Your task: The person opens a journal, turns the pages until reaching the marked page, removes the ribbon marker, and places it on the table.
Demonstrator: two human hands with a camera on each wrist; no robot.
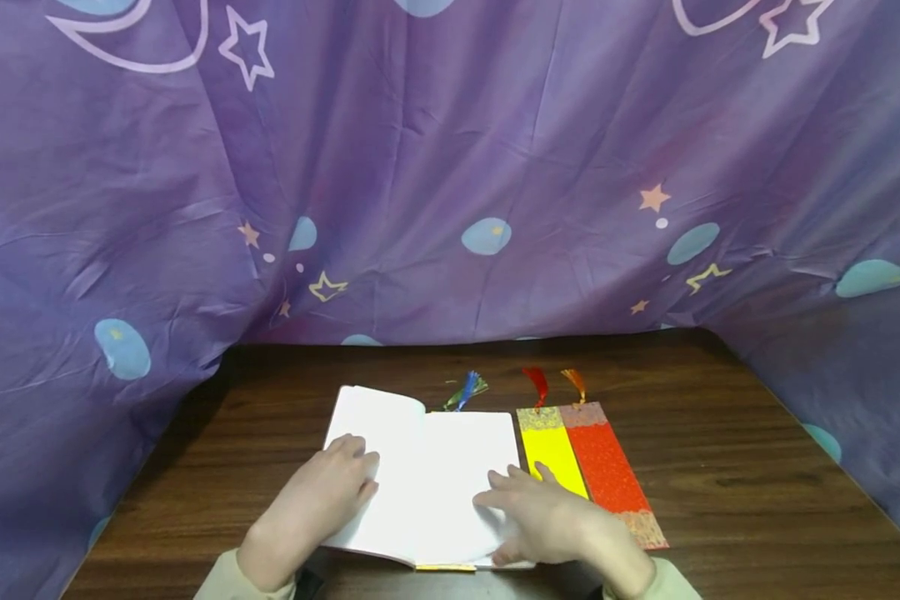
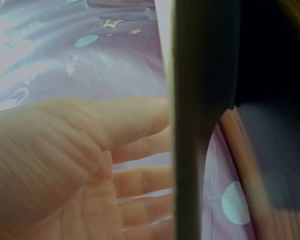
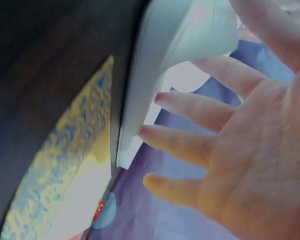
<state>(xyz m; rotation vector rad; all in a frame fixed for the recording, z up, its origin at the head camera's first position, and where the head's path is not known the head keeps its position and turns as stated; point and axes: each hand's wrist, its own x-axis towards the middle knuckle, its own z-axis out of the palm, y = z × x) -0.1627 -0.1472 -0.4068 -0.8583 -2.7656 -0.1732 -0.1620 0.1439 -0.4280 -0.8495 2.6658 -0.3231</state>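
An open notebook with blank white pages lies on the dark wooden table. My left hand rests on its left page; in the left wrist view the fingers extend behind the dark edge of the book. Over the outer side of the right page my right hand is spread, with straight fingertips along the page edge. In the right wrist view a lifted page bends up near the forefinger. A yellow edge and blue-green tassels stick out from beneath the notebook.
Right of the notebook lie a yellow bookmark with a red tassel and a red bookmark with an orange tassel. A purple patterned cloth hangs behind and beside the table.
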